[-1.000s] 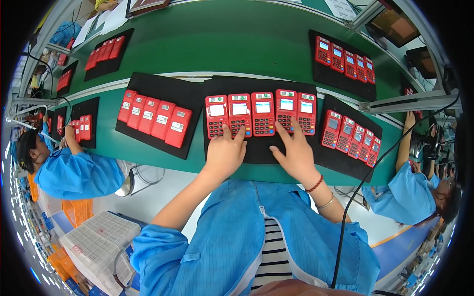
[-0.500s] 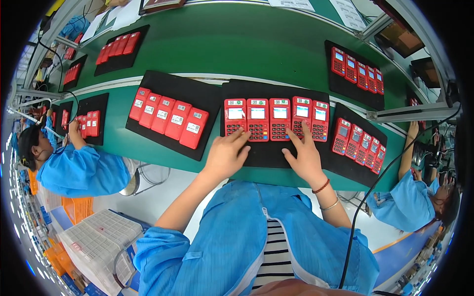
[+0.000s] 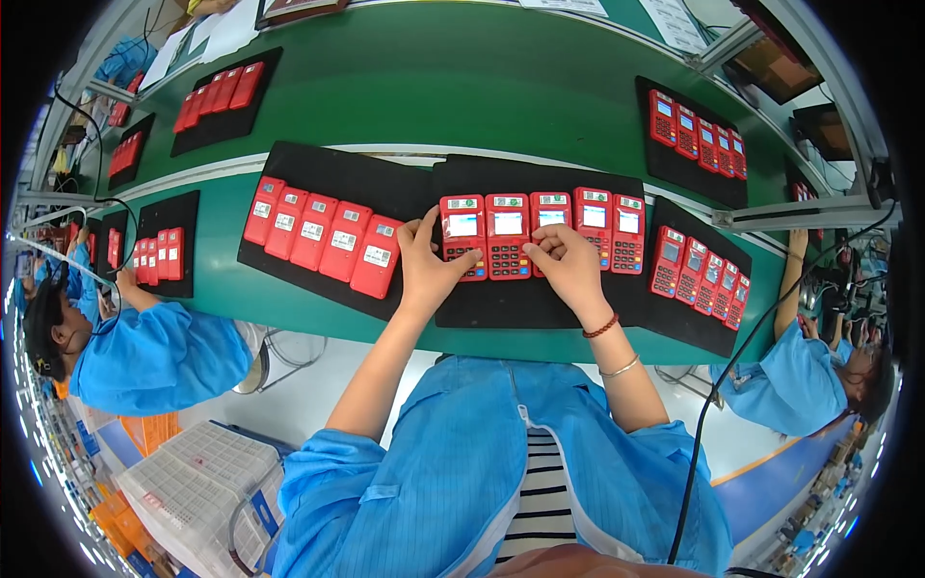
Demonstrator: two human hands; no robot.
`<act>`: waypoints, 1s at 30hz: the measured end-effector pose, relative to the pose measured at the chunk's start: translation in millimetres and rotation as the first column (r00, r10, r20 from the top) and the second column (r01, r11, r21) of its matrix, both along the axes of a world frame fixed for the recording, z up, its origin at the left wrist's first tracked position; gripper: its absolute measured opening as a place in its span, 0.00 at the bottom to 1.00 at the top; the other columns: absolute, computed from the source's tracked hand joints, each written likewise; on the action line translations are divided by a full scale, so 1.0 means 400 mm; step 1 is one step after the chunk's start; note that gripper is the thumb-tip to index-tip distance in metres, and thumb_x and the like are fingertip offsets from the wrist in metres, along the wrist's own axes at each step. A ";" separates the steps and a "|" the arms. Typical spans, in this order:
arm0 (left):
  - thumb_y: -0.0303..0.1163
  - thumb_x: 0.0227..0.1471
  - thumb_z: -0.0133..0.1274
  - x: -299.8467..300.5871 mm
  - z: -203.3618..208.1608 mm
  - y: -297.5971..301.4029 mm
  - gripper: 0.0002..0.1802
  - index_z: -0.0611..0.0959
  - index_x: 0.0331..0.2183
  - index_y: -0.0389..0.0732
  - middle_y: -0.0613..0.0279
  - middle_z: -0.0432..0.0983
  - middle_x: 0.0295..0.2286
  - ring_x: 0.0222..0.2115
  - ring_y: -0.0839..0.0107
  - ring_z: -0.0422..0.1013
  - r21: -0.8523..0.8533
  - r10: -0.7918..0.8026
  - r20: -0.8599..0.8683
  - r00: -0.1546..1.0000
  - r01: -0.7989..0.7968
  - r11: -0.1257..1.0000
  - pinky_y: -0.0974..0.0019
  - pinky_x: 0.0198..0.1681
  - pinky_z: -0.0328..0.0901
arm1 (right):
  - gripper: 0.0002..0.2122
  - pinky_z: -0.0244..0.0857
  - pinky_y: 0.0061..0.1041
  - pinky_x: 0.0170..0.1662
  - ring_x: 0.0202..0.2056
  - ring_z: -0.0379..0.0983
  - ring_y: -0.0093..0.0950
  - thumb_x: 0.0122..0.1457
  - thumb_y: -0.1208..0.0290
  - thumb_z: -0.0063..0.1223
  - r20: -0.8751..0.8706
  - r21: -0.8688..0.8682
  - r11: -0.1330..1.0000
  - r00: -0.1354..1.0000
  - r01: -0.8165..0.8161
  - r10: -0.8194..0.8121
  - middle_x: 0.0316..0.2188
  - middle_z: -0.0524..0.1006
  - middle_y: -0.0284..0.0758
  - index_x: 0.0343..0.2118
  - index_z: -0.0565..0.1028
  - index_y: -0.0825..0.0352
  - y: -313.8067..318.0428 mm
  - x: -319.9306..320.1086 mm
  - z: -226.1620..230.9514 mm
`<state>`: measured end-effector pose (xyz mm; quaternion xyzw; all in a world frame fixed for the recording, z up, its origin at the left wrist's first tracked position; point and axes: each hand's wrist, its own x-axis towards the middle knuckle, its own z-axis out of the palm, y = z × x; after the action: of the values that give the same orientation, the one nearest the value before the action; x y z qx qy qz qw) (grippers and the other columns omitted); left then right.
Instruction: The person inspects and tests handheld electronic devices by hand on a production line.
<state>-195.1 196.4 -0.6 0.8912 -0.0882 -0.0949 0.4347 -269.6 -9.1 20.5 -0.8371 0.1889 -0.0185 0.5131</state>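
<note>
Five red card payment terminals with lit screens lie face up in a row on a black mat (image 3: 501,310) before me. My left hand (image 3: 426,270) is closed around the leftmost terminal (image 3: 463,223), fingers along its left edge and thumb over its keys. The second terminal (image 3: 507,223) lies between my hands. My right hand (image 3: 570,265) has bent fingers over the third terminal (image 3: 551,204), covering most of its keys. Its thumb and index come close together near the gap beside the second terminal; anything between them is hidden. The fourth terminal (image 3: 593,214) and fifth terminal (image 3: 628,231) lie right of it.
Left is a mat (image 3: 279,265) with several red terminals (image 3: 313,231) lying back up. On the right, another mat (image 3: 674,313) bears several face-up terminals (image 3: 692,270). More sets lie across the green bench (image 3: 434,87). Co-workers sit either side; a black cable (image 3: 713,395) hangs at right.
Both hands have left the keypads they were touching. My left hand moved up and left around the leftmost terminal; my right hand moved left and curled over the third.
</note>
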 end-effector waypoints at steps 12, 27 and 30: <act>0.42 0.38 0.70 -0.018 -0.002 0.009 0.45 0.70 0.55 0.34 0.51 0.59 0.47 0.40 0.65 0.64 -0.036 0.027 -0.016 1.000 -0.028 0.999 0.66 0.45 0.66 | 0.12 0.68 0.18 0.35 0.33 0.74 0.19 0.57 0.71 0.59 0.162 -0.124 0.859 0.865 0.496 -0.476 0.34 0.79 0.33 0.42 0.78 0.68 -0.276 -0.164 -0.045; 0.42 0.36 0.71 -0.017 -0.013 -0.001 0.45 0.71 0.55 0.37 0.52 0.59 0.47 0.40 0.66 0.63 0.024 0.047 0.023 0.999 -0.048 0.999 0.65 0.44 0.66 | 0.13 0.62 0.14 0.29 0.33 0.74 0.16 0.53 0.72 0.61 -0.132 0.264 0.831 0.872 0.489 -0.471 0.35 0.81 0.30 0.43 0.79 0.66 -0.322 -0.170 -0.070; 0.42 0.35 0.71 -0.019 -0.009 0.000 0.46 0.71 0.55 0.36 0.52 0.59 0.47 0.40 0.65 0.64 0.033 0.059 0.013 0.998 -0.059 0.998 0.65 0.45 0.66 | 0.14 0.64 0.17 0.31 0.31 0.73 0.17 0.52 0.75 0.61 0.008 0.128 0.865 0.871 0.486 -0.491 0.33 0.79 0.30 0.43 0.78 0.67 -0.298 -0.160 -0.067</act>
<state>-202.7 196.3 -4.4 0.9012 -0.0629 -0.0783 0.4217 -333.6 -128.5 -6.1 -0.7286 0.3850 -0.1528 0.5455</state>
